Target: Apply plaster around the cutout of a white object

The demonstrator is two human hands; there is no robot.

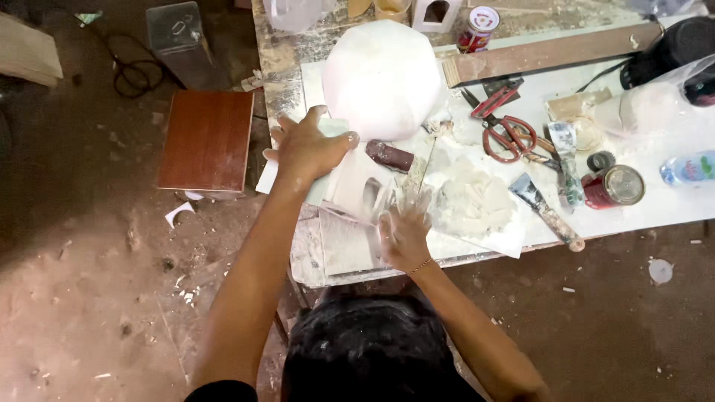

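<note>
My left hand [309, 149] presses flat on a pale sheet [350, 179] at the left end of a white worktable [670, 201], fingers spread, just below a big white faceted form [381, 78]. My right hand [404, 234] is blurred with motion over the sheet near the table's front edge, beside a blurred pale strip [372, 197]; whether it grips that strip is unclear. A dark brown sanding block [389, 155] lies between the hands. A heap of white putty [471, 202] sits right of my right hand.
Red-handled scissors [509, 134], putty knives [550, 212], an open red tin [614, 186], a wooden plank [551, 52], a plastic bottle [689, 167] and a can [477, 28] crowd the table. A brown board [208, 140] stands on the dusty floor at left.
</note>
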